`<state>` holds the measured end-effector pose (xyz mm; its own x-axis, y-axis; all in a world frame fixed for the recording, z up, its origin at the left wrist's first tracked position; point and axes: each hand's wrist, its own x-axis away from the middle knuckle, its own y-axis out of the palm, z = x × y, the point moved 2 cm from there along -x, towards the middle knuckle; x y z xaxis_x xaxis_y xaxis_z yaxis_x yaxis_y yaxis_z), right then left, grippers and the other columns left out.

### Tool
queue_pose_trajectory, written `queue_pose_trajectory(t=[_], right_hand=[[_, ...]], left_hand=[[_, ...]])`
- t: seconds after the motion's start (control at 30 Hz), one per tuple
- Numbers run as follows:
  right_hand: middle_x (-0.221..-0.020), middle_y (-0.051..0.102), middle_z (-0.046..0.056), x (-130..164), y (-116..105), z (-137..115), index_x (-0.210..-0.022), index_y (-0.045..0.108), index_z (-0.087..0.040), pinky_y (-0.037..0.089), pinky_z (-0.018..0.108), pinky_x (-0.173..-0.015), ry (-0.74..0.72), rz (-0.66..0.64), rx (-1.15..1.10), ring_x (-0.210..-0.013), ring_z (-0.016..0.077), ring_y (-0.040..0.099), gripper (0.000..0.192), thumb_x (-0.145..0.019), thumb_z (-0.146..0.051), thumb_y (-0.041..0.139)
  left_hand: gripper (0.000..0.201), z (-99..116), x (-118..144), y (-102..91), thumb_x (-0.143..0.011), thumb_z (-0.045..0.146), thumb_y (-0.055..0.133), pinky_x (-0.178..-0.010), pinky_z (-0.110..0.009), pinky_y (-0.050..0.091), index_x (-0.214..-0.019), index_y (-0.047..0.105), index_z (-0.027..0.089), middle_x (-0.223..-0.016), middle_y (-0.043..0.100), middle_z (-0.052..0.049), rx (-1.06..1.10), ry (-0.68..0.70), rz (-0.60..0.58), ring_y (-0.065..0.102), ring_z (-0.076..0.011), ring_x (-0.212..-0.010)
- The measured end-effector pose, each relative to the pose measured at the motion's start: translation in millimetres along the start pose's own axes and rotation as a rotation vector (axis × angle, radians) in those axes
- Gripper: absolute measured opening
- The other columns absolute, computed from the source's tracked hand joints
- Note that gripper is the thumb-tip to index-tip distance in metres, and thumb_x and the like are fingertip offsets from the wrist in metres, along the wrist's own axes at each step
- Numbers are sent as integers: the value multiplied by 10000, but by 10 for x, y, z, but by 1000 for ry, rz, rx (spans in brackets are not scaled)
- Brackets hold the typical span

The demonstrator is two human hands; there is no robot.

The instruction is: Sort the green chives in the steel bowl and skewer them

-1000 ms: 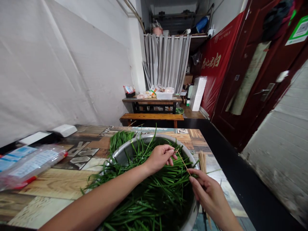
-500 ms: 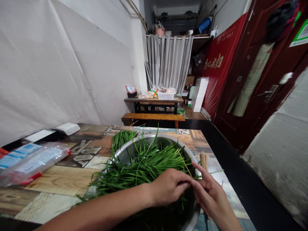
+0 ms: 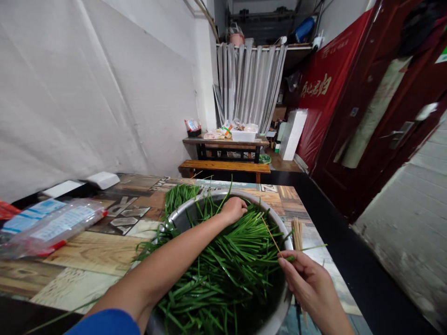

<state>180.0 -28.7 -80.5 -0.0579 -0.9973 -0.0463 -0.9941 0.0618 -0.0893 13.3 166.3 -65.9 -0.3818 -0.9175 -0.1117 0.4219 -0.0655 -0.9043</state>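
Observation:
A big metal bowl (image 3: pixel 285 239) is heaped with long green garlic chives (image 3: pixel 223 260). My left hand (image 3: pixel 234 210) reaches across the bowl to its far side, fingers curled and closed at the ends of the leaves; the fingertips are partly hidden. At the bowl's right rim my right hand (image 3: pixel 310 281) pinches a thin bamboo skewer (image 3: pixel 270 235) that slants up and leftward over the chives. A green chive stem sticks out to the right from the same fingers. Behind this hand, a bundle of skewers (image 3: pixel 297 235) lies on the table, partly covered by it.
Beyond the bowl a smaller pile of chives (image 3: pixel 179 196) lies on the patterned table (image 3: pixel 80 253). Clear plastic packages (image 3: pixel 66 223) sit at the left. A bench (image 3: pixel 225 166) and another table with a white tub (image 3: pixel 243 135) stand farther back.
My left hand has left the right hand's fingertips and moved up and left to the far chives. My right hand keeps the skewer at the rim. The view has shifted slightly.

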Motion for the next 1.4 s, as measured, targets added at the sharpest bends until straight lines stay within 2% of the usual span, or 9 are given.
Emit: queue_pose_trajectory(t=[0.07, 0.13, 0.23, 0.33, 0.43, 0.6, 0.8, 1.4], right_hand=[[-449, 384, -79, -5, -11, -26, -849, 568, -152, 227, 183, -359, -16, 9, 10, -383, 66, 327, 298, -786, -443, 548], [-444, 385, -78, -7, -12, -39, -839, 573, -152, 229, 185, -361, -22, 13, 14, -384, 67, 332, 290, -787, -437, 549], [-452, 384, -77, 0, 5, -36, -870, 581, -150, 234, 187, -374, -35, 9, 0, -399, 70, 338, 287, -789, -425, 553], [-464, 370, -79, 15, 26, -24, -883, 586, -153, 236, 187, -386, -49, -10, -33, -417, 72, 338, 283, -795, -420, 552], [-461, 373, -77, 25, 26, -17, -873, 595, -155, 231, 187, -384, -50, -13, -45, -415, 73, 336, 279, -793, -419, 554], [-443, 376, -79, 18, 10, -37, -841, 588, -155, 223, 186, -373, -58, -15, 10, -395, 72, 325, 286, -795, -432, 539], [-470, 365, -72, 19, 32, -81, -821, 578, -156, 231, 190, -392, -48, -29, 40, -427, 77, 335, 289, -809, -438, 516], [-472, 365, -78, 27, 32, -42, -914, 579, -141, 250, 196, -394, -41, -46, -8, -421, 82, 344, 320, -805, -438, 526]], left_hand=[[201, 67, 69, -57, -722, 250, 555, -714, -247, 429, -824, 709, 171, -834, 699, -52, 65, 9, 29, 613, -164, -768], [237, 160, 212, -142, -732, 283, 547, -678, -246, 437, -852, 697, 144, -808, 696, -64, 290, -19, 14, 613, -153, -719], [291, 347, 510, -225, -712, 341, 580, -556, -230, 417, -864, 675, 111, -713, 677, -65, 756, -128, -147, 579, -121, -578], [295, 523, 752, -286, -685, 365, 616, -523, -201, 373, -811, 673, 104, -702, 661, -51, 935, -150, -206, 505, -72, -522], [280, 594, 837, -337, -690, 367, 612, -544, -197, 362, -723, 671, 95, -817, 665, -67, 971, -132, -145, 465, -48, -531], [337, 588, 814, -343, -703, 341, 605, -545, -209, 359, -938, 642, 103, -723, 657, -53, 1029, -138, -183, 517, -74, -543], [298, 618, 829, -334, -683, 348, 621, -538, -215, 356, -842, 663, 100, -729, 672, -61, 1015, -143, -170, 517, -79, -536], [313, 648, 836, -330, -685, 354, 609, -521, -205, 360, -839, 667, 87, -776, 684, -87, 1005, -143, -102, 524, -83, -540]])
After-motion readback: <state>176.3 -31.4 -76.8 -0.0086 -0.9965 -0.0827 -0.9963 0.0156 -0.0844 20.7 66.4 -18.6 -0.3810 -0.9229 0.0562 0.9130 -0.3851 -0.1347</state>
